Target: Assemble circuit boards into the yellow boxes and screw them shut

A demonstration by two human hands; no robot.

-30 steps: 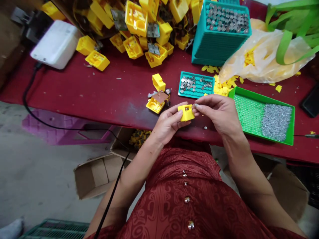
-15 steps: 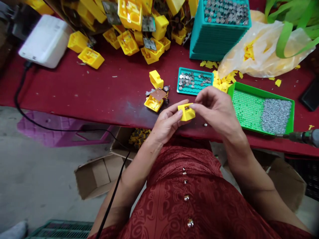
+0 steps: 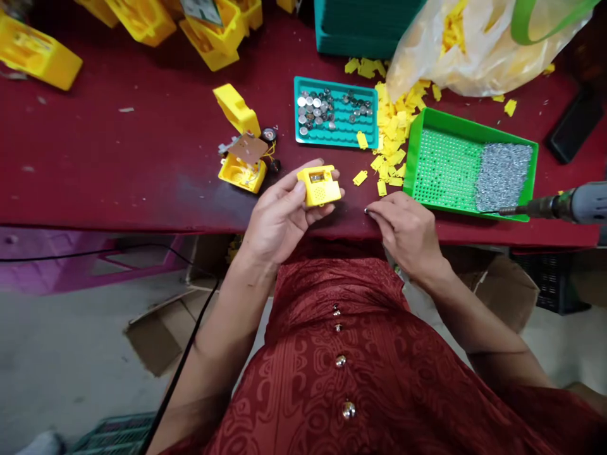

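My left hand (image 3: 279, 218) is closed around a small yellow plastic case (image 3: 320, 189), which shows a grid of holes and an open slot with metal inside. To its right, just over the table's front edge, my right hand (image 3: 408, 227) pinches a small shiny button cell (image 3: 366, 211) between thumb and forefinger. Beyond the hands lies a teal tray (image 3: 327, 140) with loose button cells (image 3: 317, 110) in it. Flat yellow battery covers (image 3: 393, 136) are heaped beside that tray, and a few are scattered nearer my right hand.
An opened yellow case (image 3: 244, 174) with a brown circuit board and wires lies left of my hands. At right stands a green basket (image 3: 415, 155) of small screws, with an electric screwdriver (image 3: 559, 207) over its edge. More yellow cases (image 3: 40, 54) and a plastic bag (image 3: 422, 47) lie farther back.
My right hand has left the yellow case and pinched up the button cell from the table. My left hand still holds the case, now turned with its slot upward. The view has shifted closer.
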